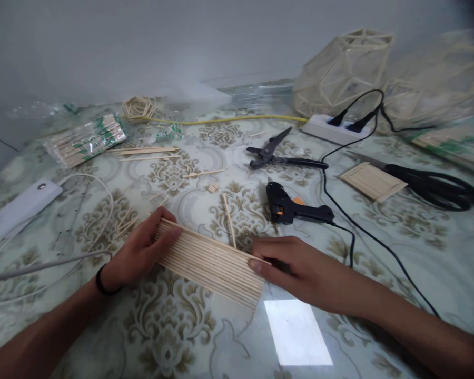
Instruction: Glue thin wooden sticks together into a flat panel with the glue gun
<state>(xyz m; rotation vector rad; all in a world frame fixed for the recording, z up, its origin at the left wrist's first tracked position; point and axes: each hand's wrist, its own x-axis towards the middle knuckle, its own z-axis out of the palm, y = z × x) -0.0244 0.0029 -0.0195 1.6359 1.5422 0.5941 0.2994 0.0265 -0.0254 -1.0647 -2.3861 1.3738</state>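
A flat row of several thin wooden sticks [211, 262] lies on the glass-topped patterned table [189, 326] in front of me. My left hand [136, 252] presses against the row's left end, fingers curled over the stick ends. My right hand [290, 263] lies flat against the right end, fingers together and pushing on the stick tips. One loose stick [229, 220] rests just behind the row.
A black glue gun [294, 208] lies behind my right hand, its cord trailing right. Black pliers [278, 155], scissors [434, 187], a small stick panel [373, 180], a power strip [334, 128], a stick packet [85, 139], a white device [21, 206] and stick-frame lampshades [343, 71] surround the area.
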